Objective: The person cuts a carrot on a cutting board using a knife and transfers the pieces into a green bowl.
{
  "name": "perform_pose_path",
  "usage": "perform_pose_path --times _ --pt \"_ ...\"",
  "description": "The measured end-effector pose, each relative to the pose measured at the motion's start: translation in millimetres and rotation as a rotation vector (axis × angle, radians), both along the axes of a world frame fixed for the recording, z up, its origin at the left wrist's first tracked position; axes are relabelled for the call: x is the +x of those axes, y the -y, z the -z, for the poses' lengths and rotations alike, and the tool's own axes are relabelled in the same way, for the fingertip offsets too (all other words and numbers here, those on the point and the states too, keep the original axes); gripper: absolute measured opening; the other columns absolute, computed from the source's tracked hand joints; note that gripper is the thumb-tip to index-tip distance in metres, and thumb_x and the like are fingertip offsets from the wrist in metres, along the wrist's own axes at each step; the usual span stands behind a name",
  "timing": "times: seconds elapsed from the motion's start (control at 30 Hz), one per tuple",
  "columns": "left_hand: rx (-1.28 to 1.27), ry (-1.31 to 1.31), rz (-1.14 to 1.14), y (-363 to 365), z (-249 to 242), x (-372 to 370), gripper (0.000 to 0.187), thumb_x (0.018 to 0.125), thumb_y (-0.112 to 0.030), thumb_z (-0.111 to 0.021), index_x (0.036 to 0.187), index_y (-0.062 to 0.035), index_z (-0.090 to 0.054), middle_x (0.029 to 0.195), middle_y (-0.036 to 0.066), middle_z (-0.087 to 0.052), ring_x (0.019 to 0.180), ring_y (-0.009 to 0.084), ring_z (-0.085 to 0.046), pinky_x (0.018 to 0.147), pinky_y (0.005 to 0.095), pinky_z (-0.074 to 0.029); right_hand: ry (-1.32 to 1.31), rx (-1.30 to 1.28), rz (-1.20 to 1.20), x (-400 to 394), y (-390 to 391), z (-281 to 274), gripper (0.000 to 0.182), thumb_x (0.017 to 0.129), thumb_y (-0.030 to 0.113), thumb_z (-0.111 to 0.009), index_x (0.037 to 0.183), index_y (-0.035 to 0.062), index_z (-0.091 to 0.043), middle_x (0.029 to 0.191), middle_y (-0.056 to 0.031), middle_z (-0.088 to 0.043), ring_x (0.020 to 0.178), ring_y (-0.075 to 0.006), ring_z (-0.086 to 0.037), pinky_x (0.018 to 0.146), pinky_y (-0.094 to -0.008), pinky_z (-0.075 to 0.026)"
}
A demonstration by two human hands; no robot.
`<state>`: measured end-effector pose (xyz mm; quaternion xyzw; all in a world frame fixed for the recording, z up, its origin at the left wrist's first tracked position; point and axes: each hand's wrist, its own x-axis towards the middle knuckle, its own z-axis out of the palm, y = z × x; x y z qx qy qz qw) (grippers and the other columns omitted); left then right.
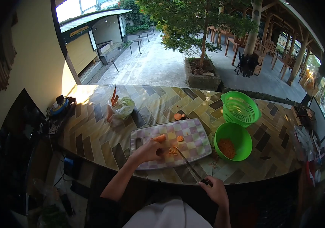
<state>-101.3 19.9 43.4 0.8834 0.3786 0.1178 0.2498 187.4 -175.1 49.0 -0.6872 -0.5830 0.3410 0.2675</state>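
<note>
My right hand [215, 190] is closed on the dark handle of a knife [187, 163], whose blade points up and left over the cutting board. Curled fingers of my left hand [148, 151] rest on the left part of the checkered cutting board [196, 133]; what they hold, if anything, is hidden. Just above those fingers lies a carrot piece [160, 138]. Small chopped carrot bits [173, 151] sit by the knife tip, and a carrot slice [180, 138] lies above them.
Beyond the board are carrot ends [178, 116]. A green bowl [242, 131] with chopped carrot and a green colander [239, 106] stand right. A plastic bag [122, 107] with a carrot is at the back left. Cables and a dark device [59, 104] lie far left.
</note>
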Motion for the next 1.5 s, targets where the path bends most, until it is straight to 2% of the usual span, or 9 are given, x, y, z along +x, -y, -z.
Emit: perform_pose_path --times 0.13,0.23,0.33,0.43,0.8,1.0,1.1,1.2,1.5 --pt "0.007 0.104 -0.062 9 16 -4 0.023 0.069 -0.011 -0.072 0.090 -0.0008 -0.071 0.080 0.015 -0.067 0.079 0.0318 -0.066 0.079 0.0375 -0.052 -0.144 -0.242 -0.023 -12 -1 -15 0.037 0.092 0.032 -0.067 0.098 -0.0049 -0.066 0.069 -0.0201 -0.064 0.070 -0.0355 -0.067 0.063 -0.0408 -0.048" --pt "-0.004 0.151 -0.120 20 12 -2 0.023 0.071 -0.009 -0.072 0.092 -0.0002 -0.072 0.083 0.016 -0.069 0.081 0.0320 -0.068 0.078 0.0371 -0.053 -0.131 -0.139 -0.102 -19 -3 5 0.036 0.096 0.030 -0.063 0.093 -0.0054 -0.064 0.056 -0.0075 -0.059 0.046 -0.0093 -0.056 0.046 -0.0287 -0.044" --pt "-0.020 0.183 -0.146 25 7 -2 0.024 0.072 -0.007 -0.072 0.095 -0.0002 -0.073 0.086 0.017 -0.070 0.082 0.0320 -0.069 0.078 0.0364 -0.054 -0.044 -0.133 -0.139 -31 -3 0 0.037 0.097 0.032 -0.059 0.096 -0.0056 -0.064 0.073 -0.0252 -0.064 0.075 -0.0443 -0.064 0.066 -0.0464 -0.048" --pt "-0.008 0.185 -0.158 22 16 -3 0.025 0.073 -0.006 -0.072 0.097 -0.0007 -0.074 0.088 0.017 -0.071 0.082 0.0322 -0.070 0.077 0.0362 -0.054 0.054 -0.014 -0.157 -42 0 -2 0.038 0.097 0.032 -0.058 0.098 -0.0060 -0.064 0.077 -0.0277 -0.064 0.081 -0.0476 -0.063 0.070 -0.0504 -0.049" --pt "0.021 0.276 -0.231 31 22 -4 0.023 0.072 -0.005 -0.070 0.093 0.0026 -0.074 0.085 0.020 -0.070 0.083 0.0341 -0.069 0.078 0.0391 -0.053 0.036 -0.010 -0.123 -56 -5 4 0.035 0.095 0.029 -0.062 0.100 -0.0056 -0.063 0.077 -0.0279 -0.063 0.079 -0.0463 -0.063 0.067 -0.0466 -0.047" --pt "0.019 0.264 -0.355 46 27 1 0.025 0.075 -0.004 -0.071 0.100 -0.0005 -0.074 0.088 0.020 -0.072 0.081 0.0287 -0.072 0.076 0.0347 -0.056 0.026 0.015 -0.114 -53 -3 9 0.035 0.095 0.029 -0.062 0.096 -0.0060 -0.063 0.074 -0.0270 -0.062 0.075 -0.0456 -0.062 0.064 -0.0458 -0.046" --pt "0.101 0.349 -0.424 53 31 7 0.024 0.078 -0.005 -0.068 0.101 -0.0009 -0.072 0.085 0.023 -0.068 0.081 0.0366 -0.069 0.073 0.0409 -0.053 0.022 0.031 -0.114 -53 -4 10 0.035 0.095 0.029 -0.063 0.095 -0.0065 -0.063 0.071 -0.0262 -0.061 0.072 -0.0440 -0.062 0.063 -0.0449 -0.045" --pt "0.053 0.439 -0.455 56 33 8 0.027 0.077 -0.004 -0.070 0.104 0.0007 -0.071 0.088 0.022 -0.070 0.080 0.0363 -0.070 0.072 0.0409 -0.054 0.019 0.038 -0.113 -52 -3 14 0.036 0.096 0.029 -0.062 0.096 -0.0066 -0.063 0.069 -0.0255 -0.060 0.069 -0.0422 -0.062 0.061 -0.0439 -0.044" --pt "0.148 0.406 -0.437 54 47 -5 0.028 0.073 0.003 -0.071 0.100 -0.0003 -0.074 0.098 0.017 -0.071 0.080 0.0267 -0.070 0.071 0.0322 -0.057 0.060 0.027 -0.127 -58 6 10 0.035 0.097 0.029 -0.061 0.101 -0.0057 -0.062 0.068 -0.0257 -0.060 0.069 -0.0430 -0.062 0.061 -0.0460 -0.044"
